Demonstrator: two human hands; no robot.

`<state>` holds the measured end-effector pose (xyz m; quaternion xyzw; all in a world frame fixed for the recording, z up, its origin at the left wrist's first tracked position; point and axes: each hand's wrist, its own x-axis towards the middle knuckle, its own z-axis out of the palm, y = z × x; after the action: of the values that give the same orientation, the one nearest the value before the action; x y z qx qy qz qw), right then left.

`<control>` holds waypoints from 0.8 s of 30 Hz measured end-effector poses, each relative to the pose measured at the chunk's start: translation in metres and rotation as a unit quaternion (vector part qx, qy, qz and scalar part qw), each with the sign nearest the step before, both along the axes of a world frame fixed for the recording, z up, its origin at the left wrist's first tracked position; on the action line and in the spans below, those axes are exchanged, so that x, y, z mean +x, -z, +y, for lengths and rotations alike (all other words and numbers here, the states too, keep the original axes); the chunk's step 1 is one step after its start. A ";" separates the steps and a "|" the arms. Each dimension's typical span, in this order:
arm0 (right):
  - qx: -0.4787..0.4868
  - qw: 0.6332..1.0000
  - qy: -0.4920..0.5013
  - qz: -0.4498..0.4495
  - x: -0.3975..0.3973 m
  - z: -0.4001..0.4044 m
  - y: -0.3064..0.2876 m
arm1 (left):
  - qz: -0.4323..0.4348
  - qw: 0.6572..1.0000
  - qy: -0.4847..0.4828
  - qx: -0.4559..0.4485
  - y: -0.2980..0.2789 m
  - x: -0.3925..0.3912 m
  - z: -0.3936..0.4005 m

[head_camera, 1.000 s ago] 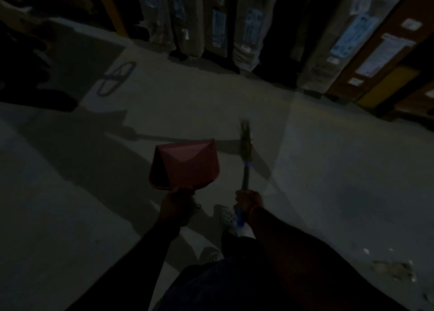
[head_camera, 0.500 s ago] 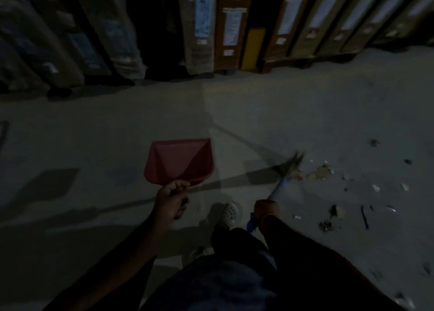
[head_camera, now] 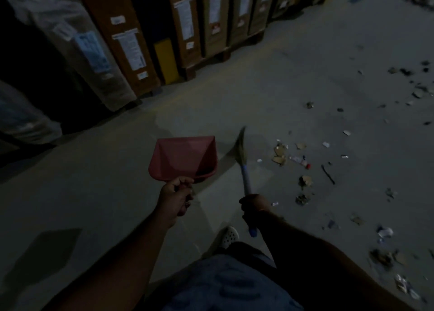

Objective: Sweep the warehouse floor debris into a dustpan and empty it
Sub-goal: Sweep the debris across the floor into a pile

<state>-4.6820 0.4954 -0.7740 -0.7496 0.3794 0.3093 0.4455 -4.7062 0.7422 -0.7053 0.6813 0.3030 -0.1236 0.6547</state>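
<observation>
A red dustpan (head_camera: 183,158) hangs above the dim concrete floor, its mouth pointing away from me. My left hand (head_camera: 175,196) grips its handle. My right hand (head_camera: 254,207) holds the pale blue handle of a small straw broom (head_camera: 242,151), whose bristles point up and forward, off the floor. Debris (head_camera: 288,155) lies scattered to the right of the broom: cardboard scraps, bits of paper, a dark stick and a small red cap. The dustpan looks empty.
Tall cardboard boxes (head_camera: 185,28) on pallets line the far left and back, with a yellow post (head_camera: 165,61) between them. More litter (head_camera: 418,92) spreads across the floor at the right. My shoe (head_camera: 229,236) shows below the hands.
The view has swung further right, bringing more of the debris field into sight. The broom now points up and forward beside the dustpan instead of slanting right toward the scraps.
</observation>
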 end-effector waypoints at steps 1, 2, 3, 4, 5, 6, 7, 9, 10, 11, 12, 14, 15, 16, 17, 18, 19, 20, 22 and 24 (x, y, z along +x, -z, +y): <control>-0.006 1.000 -0.005 0.011 0.004 -0.004 0.001 | 0.002 1.000 0.010 -0.003 0.000 0.013 -0.006; -0.001 1.000 0.005 0.026 0.008 -0.008 0.002 | 0.009 1.000 0.021 -0.005 0.001 0.025 -0.011; 0.002 0.999 0.020 0.033 0.010 -0.016 0.004 | 0.014 0.999 0.032 -0.006 0.001 0.037 -0.016; 0.003 0.999 0.032 0.042 0.014 -0.024 0.002 | 0.018 0.999 0.046 -0.008 0.001 0.048 -0.020; 0.001 0.998 0.045 0.046 0.018 -0.033 0.003 | 0.020 0.998 0.062 -0.009 0.001 0.060 -0.024; 0.004 0.997 0.064 0.044 0.024 -0.042 0.005 | 0.021 0.997 0.076 -0.010 0.001 0.071 -0.028; 0.003 0.996 0.084 0.040 0.031 -0.052 0.004 | 0.020 0.996 0.088 -0.010 0.000 0.083 -0.032; -0.027 0.992 0.116 0.029 0.045 -0.067 0.006 | 0.020 0.994 0.110 -0.009 -0.002 0.109 -0.042; -0.040 0.992 0.118 0.012 0.052 -0.071 0.005 | 0.020 0.992 0.122 -0.009 -0.003 0.123 -0.047; -0.052 0.992 0.114 -0.011 0.057 -0.072 0.002 | 0.019 0.991 0.136 -0.007 -0.003 0.136 -0.052; -0.072 0.989 0.125 -0.035 0.061 -0.070 -0.004 | 0.019 0.988 0.150 -0.006 -0.003 0.149 -0.057; -0.094 0.979 0.165 -0.073 0.070 -0.068 -0.022 | 0.011 0.983 0.184 -0.011 -0.003 0.176 -0.068; -0.091 0.975 0.179 -0.093 0.076 -0.070 -0.028 | 0.005 0.979 0.204 -0.020 -0.004 0.191 -0.074; -0.088 0.971 0.192 -0.108 0.083 -0.071 -0.032 | -0.002 0.974 0.225 -0.030 -0.006 0.207 -0.080; -0.090 0.966 0.207 -0.123 0.090 -0.072 -0.039 | -0.009 0.968 0.249 -0.037 -0.010 0.223 -0.086; -0.094 0.960 0.228 -0.136 0.098 -0.073 -0.043 | -0.016 0.962 0.271 -0.040 -0.014 0.240 -0.091; -0.100 0.951 0.249 -0.152 0.105 -0.070 -0.047 | -0.020 0.956 0.291 -0.039 -0.019 0.257 -0.095; -0.110 0.943 0.265 -0.169 0.112 -0.065 -0.052 | -0.025 0.950 0.309 -0.039 -0.025 0.273 -0.099; -0.149 0.930 0.269 -0.204 0.126 -0.049 -0.062 | -0.037 0.939 0.339 -0.049 -0.037 0.302 -0.105; -0.190 0.910 0.277 -0.244 0.137 -0.033 -0.074 | -0.047 0.931 0.357 -0.061 -0.046 0.326 -0.111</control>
<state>-4.5445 0.4625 -0.7005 -0.7373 0.5025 -0.0970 0.4409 -4.3806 0.6316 -0.6593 0.7084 -0.0001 -0.3353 0.6211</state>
